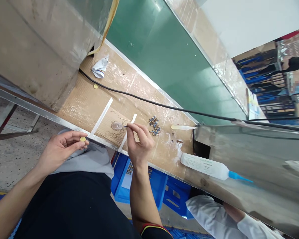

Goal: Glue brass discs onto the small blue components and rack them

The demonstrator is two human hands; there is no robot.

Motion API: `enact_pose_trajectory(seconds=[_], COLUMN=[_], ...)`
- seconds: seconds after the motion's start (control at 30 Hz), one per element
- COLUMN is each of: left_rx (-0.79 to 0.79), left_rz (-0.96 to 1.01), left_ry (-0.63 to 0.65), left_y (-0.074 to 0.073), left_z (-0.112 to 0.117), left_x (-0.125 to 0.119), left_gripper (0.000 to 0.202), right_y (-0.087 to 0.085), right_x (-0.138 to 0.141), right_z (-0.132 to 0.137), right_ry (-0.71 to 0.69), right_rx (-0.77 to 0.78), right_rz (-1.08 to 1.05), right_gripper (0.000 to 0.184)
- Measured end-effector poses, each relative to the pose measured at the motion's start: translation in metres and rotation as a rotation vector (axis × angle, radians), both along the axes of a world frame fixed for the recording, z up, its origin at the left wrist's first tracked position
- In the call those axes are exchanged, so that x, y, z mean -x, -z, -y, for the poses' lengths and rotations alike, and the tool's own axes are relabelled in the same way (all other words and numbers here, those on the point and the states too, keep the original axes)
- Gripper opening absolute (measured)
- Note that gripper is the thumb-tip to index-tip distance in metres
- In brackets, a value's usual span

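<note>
A black cable (151, 102) crosses the cardboard-topped bench (87, 99), with a crumpled cloth (100, 67) at far left. A white squeeze bottle (204, 166) with a blue nozzle lies at right. A blue crate (139, 182) and a co-worker's white sleeve (209, 215) sit near, below the bench.

This is a factory assembly workshop. The cardboard-lined tabletop (84, 106) has a metal edge and is flanked by a green panel (164, 66) and stainless steel sheeting (239, 159). It carries small gold-coloured fittings (154, 126) and a glue squeeze bottle (204, 166). Blue plastic crates (176, 196) stand on the speckled concrete floor (10, 159). Storage racks (261, 73) and a co-worker's white sleeve (211, 215) are also visible.
</note>
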State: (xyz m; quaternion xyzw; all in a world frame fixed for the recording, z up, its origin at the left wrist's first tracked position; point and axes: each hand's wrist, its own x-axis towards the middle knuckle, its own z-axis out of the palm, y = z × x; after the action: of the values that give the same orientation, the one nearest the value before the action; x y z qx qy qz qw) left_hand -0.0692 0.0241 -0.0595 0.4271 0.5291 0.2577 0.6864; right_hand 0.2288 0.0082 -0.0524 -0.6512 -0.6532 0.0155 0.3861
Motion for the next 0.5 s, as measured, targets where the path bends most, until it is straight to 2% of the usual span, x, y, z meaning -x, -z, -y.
enact_pose_trajectory(seconds=[0.33,0.5], left_rx=[-0.014,-0.023], left_rz=[-0.029,-0.017], left_ry=[0.027,-0.004], left_y=[0.0031,0.0020], left_z=[0.0028,0.0048], left_x=[0.0003,-0.0055], left_gripper=[0.044,0.044], right_y=[0.0024,0.0037], right_x=[0.0005,0.0013], right_z=[0.0026,0.0027], right_ry=[0.013,0.024], right_rx=[0.025,0.012], right_rz=[0.042,0.024], right_gripper=[0.017,0.015])
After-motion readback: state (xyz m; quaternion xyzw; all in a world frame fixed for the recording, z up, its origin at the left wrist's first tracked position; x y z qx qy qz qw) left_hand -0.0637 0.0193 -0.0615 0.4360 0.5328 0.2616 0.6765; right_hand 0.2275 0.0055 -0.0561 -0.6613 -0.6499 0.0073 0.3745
